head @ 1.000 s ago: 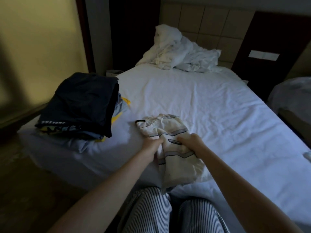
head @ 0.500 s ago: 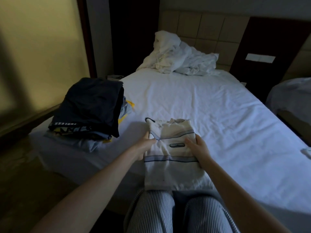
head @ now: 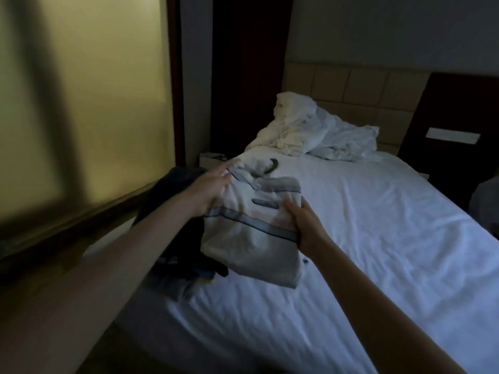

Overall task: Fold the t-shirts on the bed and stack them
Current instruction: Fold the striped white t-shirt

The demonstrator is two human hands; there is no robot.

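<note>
Currently left hand (head: 208, 193) is supporting the folded white t-shirt (head: 251, 236) with fingers straight, right hand (head: 307, 225) is pinching its right edge. Shirt is hanging partly over the dark stack (head: 175, 238) at the left edge of the bed (head: 378, 238).

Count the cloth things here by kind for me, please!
Shirt, between left hand and right hand: 1
Stack of dark folded clothes: 1
Bedding heap: 1
Total: 3
</note>
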